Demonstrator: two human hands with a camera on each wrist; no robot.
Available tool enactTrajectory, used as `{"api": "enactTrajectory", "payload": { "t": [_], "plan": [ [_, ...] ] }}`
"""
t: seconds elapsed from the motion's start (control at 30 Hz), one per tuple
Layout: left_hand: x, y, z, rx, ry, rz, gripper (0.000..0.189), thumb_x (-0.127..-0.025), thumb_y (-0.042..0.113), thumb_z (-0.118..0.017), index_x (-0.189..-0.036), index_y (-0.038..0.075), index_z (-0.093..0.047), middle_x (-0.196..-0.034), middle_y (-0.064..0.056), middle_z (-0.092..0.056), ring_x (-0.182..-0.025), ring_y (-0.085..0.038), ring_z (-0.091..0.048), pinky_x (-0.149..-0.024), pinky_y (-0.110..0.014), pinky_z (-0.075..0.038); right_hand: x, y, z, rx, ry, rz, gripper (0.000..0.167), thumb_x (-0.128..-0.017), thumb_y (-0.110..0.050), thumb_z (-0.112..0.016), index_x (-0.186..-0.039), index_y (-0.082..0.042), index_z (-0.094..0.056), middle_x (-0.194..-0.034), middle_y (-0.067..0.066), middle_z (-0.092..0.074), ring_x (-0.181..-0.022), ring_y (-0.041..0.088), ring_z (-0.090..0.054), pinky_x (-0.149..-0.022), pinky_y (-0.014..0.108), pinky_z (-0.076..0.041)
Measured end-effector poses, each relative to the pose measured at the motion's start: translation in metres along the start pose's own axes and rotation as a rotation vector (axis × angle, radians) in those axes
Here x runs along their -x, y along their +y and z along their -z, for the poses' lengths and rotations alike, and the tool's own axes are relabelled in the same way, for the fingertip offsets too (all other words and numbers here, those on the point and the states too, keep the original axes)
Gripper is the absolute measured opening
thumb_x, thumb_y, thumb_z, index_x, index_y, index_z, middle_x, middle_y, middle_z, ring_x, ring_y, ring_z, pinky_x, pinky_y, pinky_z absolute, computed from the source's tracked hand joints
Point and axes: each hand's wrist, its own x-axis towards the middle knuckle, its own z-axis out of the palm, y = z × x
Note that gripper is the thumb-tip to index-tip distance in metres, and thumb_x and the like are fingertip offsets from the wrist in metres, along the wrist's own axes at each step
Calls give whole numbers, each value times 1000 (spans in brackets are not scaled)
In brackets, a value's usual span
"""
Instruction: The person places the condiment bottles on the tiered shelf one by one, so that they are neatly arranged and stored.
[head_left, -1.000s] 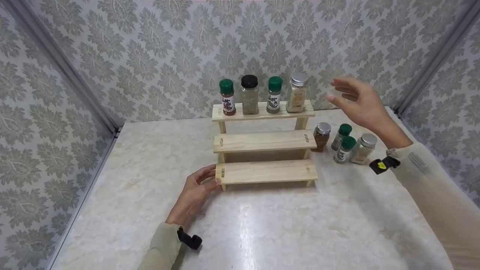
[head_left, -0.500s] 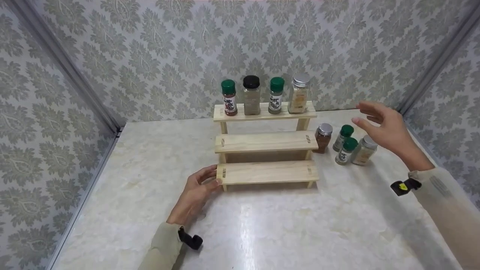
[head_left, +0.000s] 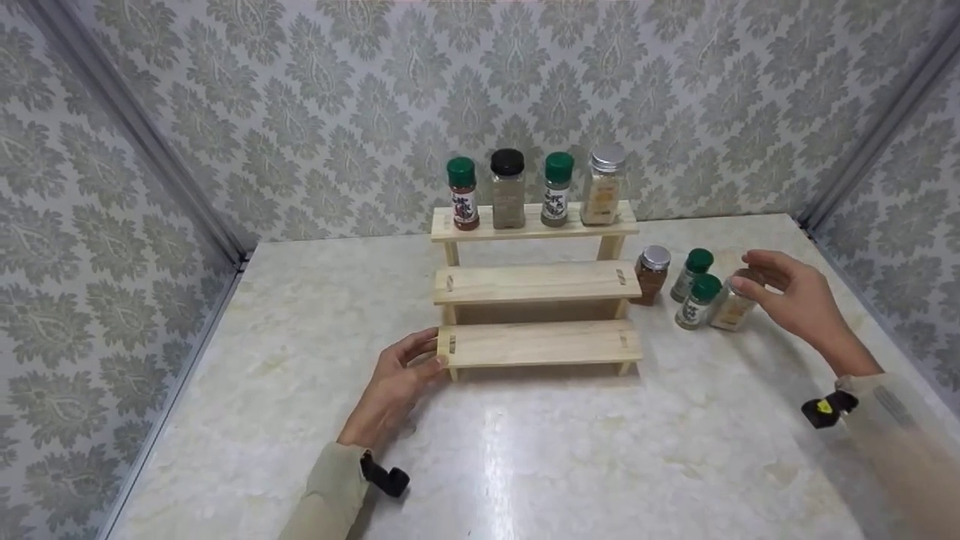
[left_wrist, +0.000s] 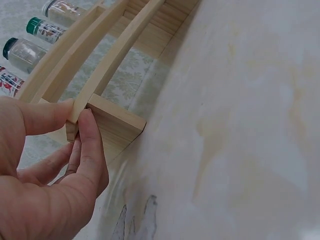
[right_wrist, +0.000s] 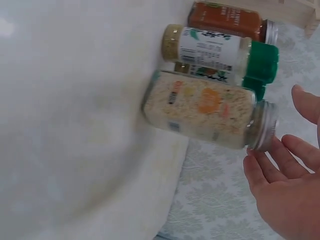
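My left hand [head_left: 396, 386] pinches the left end of the lowest step of a three-tier wooden rack [head_left: 540, 343]. In the left wrist view, thumb and fingers lie on either side of that wooden corner. At the right, my right hand [head_left: 806, 304] is at the silver lid of a glass spice jar [right_wrist: 200, 110] filled with pale granules. The right wrist view has its fingertips [right_wrist: 254, 165] right at one side of the lid, while the thumb [right_wrist: 305, 104] stands apart from it. The jar stands upright on the table.
Two green-capped spice bottles [head_left: 691, 312] and a silver-lidded jar of red-brown spice [head_left: 651, 283] stand between that jar and the rack. Several more bottles line the top tier, among them a black-capped jar [head_left: 508, 199]. Patterned wall panels [head_left: 337, 135] enclose the table's back and sides.
My right hand has come down from beside the top tier, moving right and toward me, to the pale jar's lid. The left hand keeps its hold on the rack.
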Motion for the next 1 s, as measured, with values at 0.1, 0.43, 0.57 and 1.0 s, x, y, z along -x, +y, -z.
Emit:
{"api": "enactTrajectory", "payload": {
  "t": [0.1, 0.43, 0.57, 1.0],
  "plan": [
    [0, 1, 0, -5, 3, -4, 56, -97, -5, -70, -151, 1, -56, -144, -24, -59, -120, -28, -66, -92, -32, -61, 4, 6, -3, -22, 9, -15, 62, -105, -30, -72, -154, 2, -52, -150, 29, -56, -120, -11, -56, -91, -3, -42],
    [0, 2, 2, -28, -10, 0, 56, -98, -6, -69, -152, 2, -56, -146, -22, -59, -128, -30, -62, -93, -30, -61, 9, 16, -5, -104, -51, -148, 80, -103, -38, -72, -162, 3, -38, -161, 34, -42, -145, 53, -46, -86, -2, -46],
    [0, 0, 3, -36, -30, -10, 56, -98, -5, -70, -152, 1, -55, -145, -23, -58, -125, -28, -64, -93, -30, -61, 11, 22, -7, -124, -37, -116, 76, -104, -33, -73, -161, 3, -40, -159, 34, -44, -145, 28, -55, -89, 0, -47],
    [2, 1, 1, 7, -11, 17, 56, -97, -5, -71, -151, 3, -57, -145, -21, -59, -121, -27, -67, -96, -35, -62, 10, 25, -14, -88, -4, -121, 70, -105, -36, -69, -159, 1, -45, -158, 32, -47, -146, 45, -49, -89, -1, -45]
  ]
}}
